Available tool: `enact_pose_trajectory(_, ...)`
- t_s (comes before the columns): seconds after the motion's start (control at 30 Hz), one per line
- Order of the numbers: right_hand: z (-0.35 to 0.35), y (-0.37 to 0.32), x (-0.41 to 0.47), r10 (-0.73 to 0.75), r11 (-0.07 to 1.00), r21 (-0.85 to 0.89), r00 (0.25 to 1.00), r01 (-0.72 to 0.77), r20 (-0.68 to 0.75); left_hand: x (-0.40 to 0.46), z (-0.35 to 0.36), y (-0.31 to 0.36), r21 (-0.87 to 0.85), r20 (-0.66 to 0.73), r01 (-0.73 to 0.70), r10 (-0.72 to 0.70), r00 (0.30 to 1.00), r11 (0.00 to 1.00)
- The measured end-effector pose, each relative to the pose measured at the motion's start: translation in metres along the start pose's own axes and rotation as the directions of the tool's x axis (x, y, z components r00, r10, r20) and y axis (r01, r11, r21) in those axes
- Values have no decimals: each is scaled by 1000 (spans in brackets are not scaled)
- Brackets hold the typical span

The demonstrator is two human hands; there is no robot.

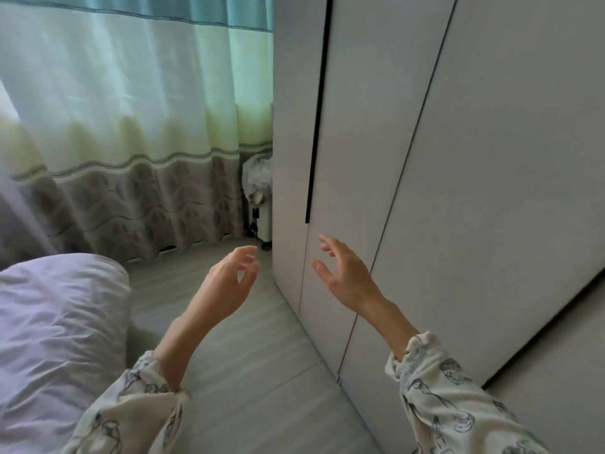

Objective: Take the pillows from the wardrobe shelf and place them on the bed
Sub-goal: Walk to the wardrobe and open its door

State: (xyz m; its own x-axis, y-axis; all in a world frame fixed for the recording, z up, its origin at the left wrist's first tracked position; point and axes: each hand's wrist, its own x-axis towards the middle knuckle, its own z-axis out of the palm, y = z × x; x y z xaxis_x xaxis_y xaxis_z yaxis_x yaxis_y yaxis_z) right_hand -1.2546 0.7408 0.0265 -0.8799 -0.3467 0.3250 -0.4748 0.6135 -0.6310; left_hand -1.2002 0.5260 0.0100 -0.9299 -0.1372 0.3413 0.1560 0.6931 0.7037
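A white wardrobe fills the right side, its doors shut, with a long black handle strip on the left door. No pillow or shelf shows. The bed, covered in crumpled lilac bedding, lies at the lower left. My left hand hovers over the floor near the wardrobe's corner, fingers apart and empty. My right hand is raised in front of the left door, just below the handle strip, fingers spread and holding nothing. Both arms wear patterned cream sleeves.
A green and cream curtain hangs across the back. A small white wheeled appliance with a plastic cover stands between the curtain and the wardrobe. A strip of pale wood floor runs between the bed and the wardrobe.
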Motion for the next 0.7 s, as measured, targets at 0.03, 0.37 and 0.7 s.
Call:
enact_pose_trajectory(0.03,7,1,19,-7,1000,10,1000,7,9,14,-1,-6,-3,-9,7,-7,1000,1000)
enact_pose_trajectory(0.37,83,19,206,-11,999,-34,1000,10,-25,187,-21,-113,-5,-14,21,-21,1000,1000)
enact_pose_trajectory(0.7,89,35,359,158,965,-177,970,-192,-187,391,-33,-174,-99,131,-146,159,979,984)
